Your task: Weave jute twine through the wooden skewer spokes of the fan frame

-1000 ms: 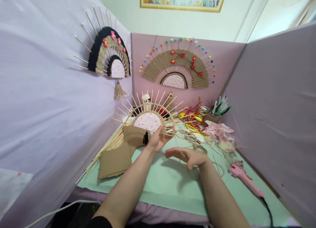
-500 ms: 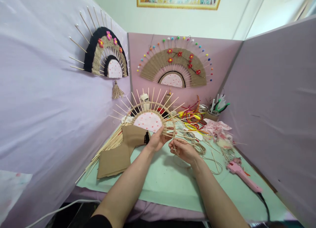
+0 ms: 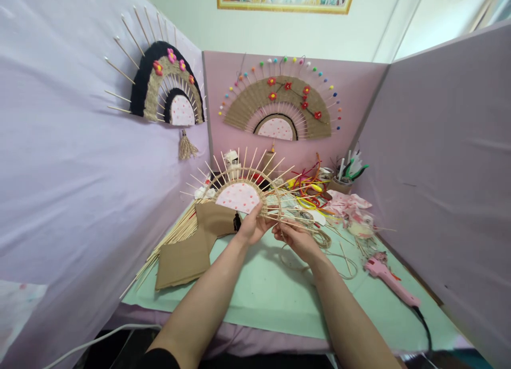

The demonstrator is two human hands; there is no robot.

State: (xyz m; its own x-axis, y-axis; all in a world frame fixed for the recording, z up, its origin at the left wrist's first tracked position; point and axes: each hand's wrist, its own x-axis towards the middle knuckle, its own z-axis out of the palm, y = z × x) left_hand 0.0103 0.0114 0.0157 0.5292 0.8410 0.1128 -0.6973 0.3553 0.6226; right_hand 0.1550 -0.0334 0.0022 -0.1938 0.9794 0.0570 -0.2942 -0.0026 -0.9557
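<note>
Looks like mid-weave: left hand clamps the stick fan above the tabletop, right hand seemingly pinches twine at the fan's lower-right edge, so next pass probably wants steady tension.

A green-covered table bears cardboard, sticks and cord.

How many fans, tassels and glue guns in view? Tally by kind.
Fans: 3 (held fan, side-panel fan, back-panel fan)
Tassels: 2 (black tassel, tan tassel)
Glue guns: 1 (pink glue gun)
Total: 6
</note>
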